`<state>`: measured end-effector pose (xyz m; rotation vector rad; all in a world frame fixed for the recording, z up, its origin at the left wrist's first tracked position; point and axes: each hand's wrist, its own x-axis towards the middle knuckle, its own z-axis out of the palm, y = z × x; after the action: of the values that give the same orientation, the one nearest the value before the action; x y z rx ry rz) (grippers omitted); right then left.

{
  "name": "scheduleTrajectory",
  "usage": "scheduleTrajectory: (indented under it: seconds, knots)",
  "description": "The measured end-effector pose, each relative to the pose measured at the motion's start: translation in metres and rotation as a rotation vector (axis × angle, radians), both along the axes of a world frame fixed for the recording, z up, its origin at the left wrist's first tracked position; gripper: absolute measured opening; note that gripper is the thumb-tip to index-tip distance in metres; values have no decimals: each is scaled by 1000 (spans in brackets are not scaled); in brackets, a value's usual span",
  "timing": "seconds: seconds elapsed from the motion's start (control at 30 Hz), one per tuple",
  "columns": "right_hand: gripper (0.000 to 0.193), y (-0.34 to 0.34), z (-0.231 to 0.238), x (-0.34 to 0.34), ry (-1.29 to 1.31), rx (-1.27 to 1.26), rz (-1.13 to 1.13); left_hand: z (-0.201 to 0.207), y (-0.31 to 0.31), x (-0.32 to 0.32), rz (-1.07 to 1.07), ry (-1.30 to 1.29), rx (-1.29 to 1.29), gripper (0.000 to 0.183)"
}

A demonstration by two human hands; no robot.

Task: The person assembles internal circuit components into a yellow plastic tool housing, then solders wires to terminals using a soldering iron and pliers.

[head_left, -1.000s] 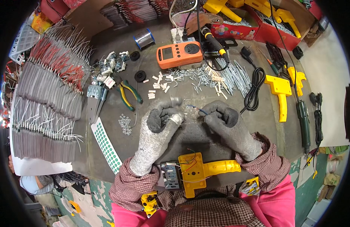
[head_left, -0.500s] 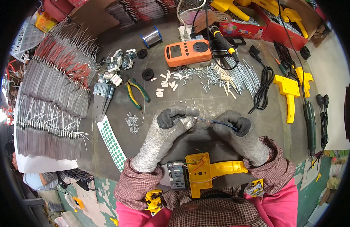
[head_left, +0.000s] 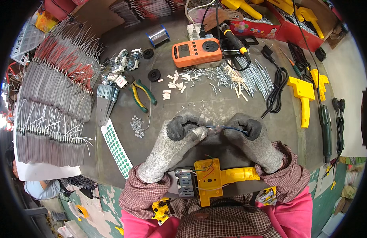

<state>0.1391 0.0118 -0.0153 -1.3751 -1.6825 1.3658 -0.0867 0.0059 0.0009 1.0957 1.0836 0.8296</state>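
Dark grey surface point(head_left: 171, 95) under hands point(head_left: 181, 129), scuffed. Green floor point(head_left: 330, 194) below surface's edge, nearer than hands, both sides, paint worn to pale patches. Brown board point(head_left: 92, 20) beyond hands, leftward. Pale sheet point(head_left: 348, 75) far right of hands. White glare point(head_left: 1, 121) far left.

Compared with a second ago, when its end was tilted up between the hands, the blue wire point(head_left: 231, 127) is now stretched nearly level and its left end is met by the fingertips of the left hand point(head_left: 185, 127). The right hand point(head_left: 247, 127) is lowered slightly. The whole tabletop point(head_left: 167, 107) is seen farther right in the frame.
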Motion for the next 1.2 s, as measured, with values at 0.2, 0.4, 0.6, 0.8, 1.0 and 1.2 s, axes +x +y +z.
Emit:
scheduleTrajectory:
  seconds: [0.2, 0.4, 0.6, 0.8, 1.0, 1.2]
  knots:
    - [10, -1, -4, -1, -6, 50, 30, -5, -1, -2, -23, -4, 74, 17]
    - [9, -1, 2, -3, -13, 77, 44, -8, -2, -2, -56, 117, 144, 19]
    - [6, -2, -2, -5, 6, 83, 40, -11, -1, 2, -57, 176, 123, 23]
    - [7, 1, -4, -2, 1, 215, 200, -21, -7, 4, -73, 48, 122, 25]
    - [38, -4, -14, -2, 232, 105, 199, -12, -1, 5, -110, 212, 351, 19]
    - [66, 3, 16, 8, 148, -127, 310, -10, 2, 4, -95, 111, 59, 18]
